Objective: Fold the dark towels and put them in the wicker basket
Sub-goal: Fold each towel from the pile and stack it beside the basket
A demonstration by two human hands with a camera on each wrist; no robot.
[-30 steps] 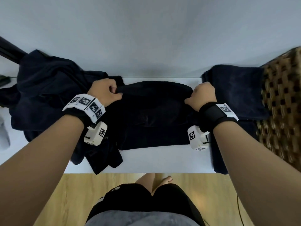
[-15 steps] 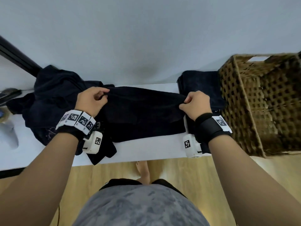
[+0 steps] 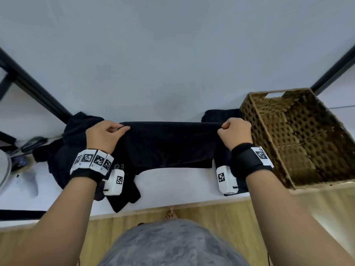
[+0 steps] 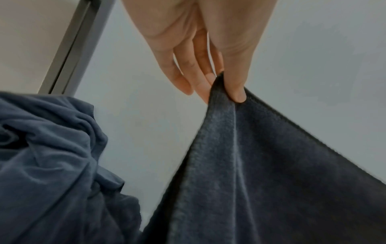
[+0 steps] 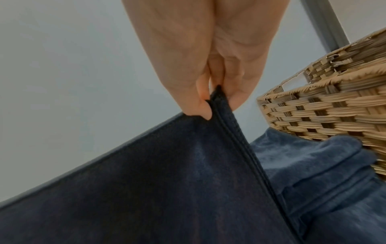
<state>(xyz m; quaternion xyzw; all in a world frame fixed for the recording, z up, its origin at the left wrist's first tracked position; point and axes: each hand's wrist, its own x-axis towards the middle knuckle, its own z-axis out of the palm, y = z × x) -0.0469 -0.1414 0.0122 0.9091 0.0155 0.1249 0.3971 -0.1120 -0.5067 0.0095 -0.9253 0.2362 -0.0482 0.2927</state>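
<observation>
A dark towel (image 3: pixel 171 144) hangs stretched between my two hands above the white table (image 3: pixel 172 181). My left hand (image 3: pixel 107 133) pinches its left top corner; in the left wrist view thumb and fingers (image 4: pixel 236 89) clamp the hem of the towel (image 4: pixel 271 173). My right hand (image 3: pixel 234 129) pinches the right top corner (image 5: pixel 217 94) the same way. The wicker basket (image 3: pixel 299 139) stands at the right with nothing visible inside it; its woven wall (image 5: pixel 325 105) is close to my right hand.
A heap of crumpled dark towels (image 3: pixel 76 143) lies at the left, partly over the table's front edge. A folded dark towel (image 3: pixel 221 116) sits against the basket's left side. Black frame posts (image 3: pixel 34 87) rise at both sides. A wall is behind the table.
Both hands have lifted the towel off the table and pulled its top edge taut. The view has shifted so that the whole basket shows.
</observation>
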